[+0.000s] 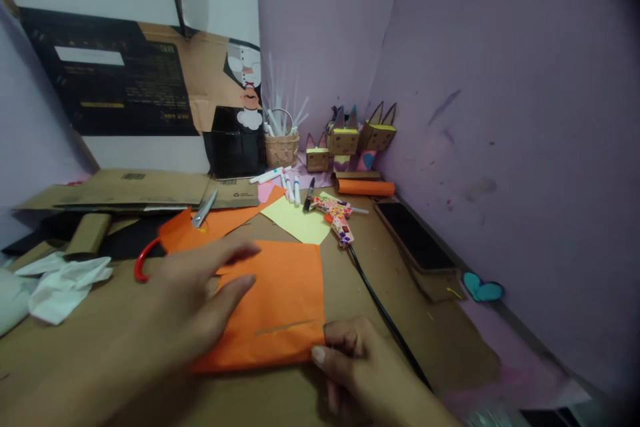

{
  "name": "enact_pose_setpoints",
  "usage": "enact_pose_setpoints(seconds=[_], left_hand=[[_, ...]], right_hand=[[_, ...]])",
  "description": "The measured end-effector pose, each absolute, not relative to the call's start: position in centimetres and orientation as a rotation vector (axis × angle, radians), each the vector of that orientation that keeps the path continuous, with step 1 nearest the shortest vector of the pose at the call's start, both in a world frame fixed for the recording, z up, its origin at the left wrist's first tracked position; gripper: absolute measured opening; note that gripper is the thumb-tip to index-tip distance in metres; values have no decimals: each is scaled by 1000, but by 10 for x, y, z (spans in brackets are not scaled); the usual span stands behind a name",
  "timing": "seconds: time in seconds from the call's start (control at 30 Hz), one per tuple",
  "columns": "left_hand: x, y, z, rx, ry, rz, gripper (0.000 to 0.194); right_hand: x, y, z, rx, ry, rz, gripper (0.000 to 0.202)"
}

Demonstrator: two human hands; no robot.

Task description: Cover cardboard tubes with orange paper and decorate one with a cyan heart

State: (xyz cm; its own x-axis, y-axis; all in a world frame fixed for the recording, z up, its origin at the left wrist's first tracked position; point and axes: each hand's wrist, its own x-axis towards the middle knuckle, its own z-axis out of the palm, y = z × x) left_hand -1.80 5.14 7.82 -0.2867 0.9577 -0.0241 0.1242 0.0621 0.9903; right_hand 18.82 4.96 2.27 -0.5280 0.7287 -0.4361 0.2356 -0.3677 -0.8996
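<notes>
An orange sheet of paper (pixel 285 287) lies on the brown cardboard work surface in front of me, its near edge folded up in a strip. My right hand (pixel 357 363) pinches the paper's near right corner between thumb and fingers. Over the left part of the sheet hovers my left hand (pixel 195 293), slightly blurred, with thumb and fingers apart and nothing between them. Behind that hand, scissors (pixel 204 209) with a red handle rest on another piece of orange paper (pixel 233 219). Beyond the sheet lies a pale yellow paper (pixel 300 220).
A flower-patterned glue gun (pixel 341 217) lies right of centre, its black cord running toward me. A phone (pixel 417 233) sits by the right wall. Markers (pixel 290 188), a basket of glue sticks (pixel 281 149) and cardboard animal figures (pixel 345 140) stand behind. White tissue (pixel 60 287) is at left.
</notes>
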Motion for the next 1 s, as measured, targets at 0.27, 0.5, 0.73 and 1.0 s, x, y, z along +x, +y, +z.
enact_pose_setpoints(seconds=[0.27,0.5,0.73,1.0], left_hand=[[13,143,56,2425,1587,-20,44],[14,146,54,2409,1695,-126,15],[11,147,49,2284,1752,0,14],[4,154,44,2210,1751,48,16]], right_hand=[[192,42,16,-1329,-1372,2066,35],[203,38,9,-1372,-1479,2095,54],[208,33,12,-1327,-1572,2005,37],[206,31,14,-1327,-1849,1710,8]])
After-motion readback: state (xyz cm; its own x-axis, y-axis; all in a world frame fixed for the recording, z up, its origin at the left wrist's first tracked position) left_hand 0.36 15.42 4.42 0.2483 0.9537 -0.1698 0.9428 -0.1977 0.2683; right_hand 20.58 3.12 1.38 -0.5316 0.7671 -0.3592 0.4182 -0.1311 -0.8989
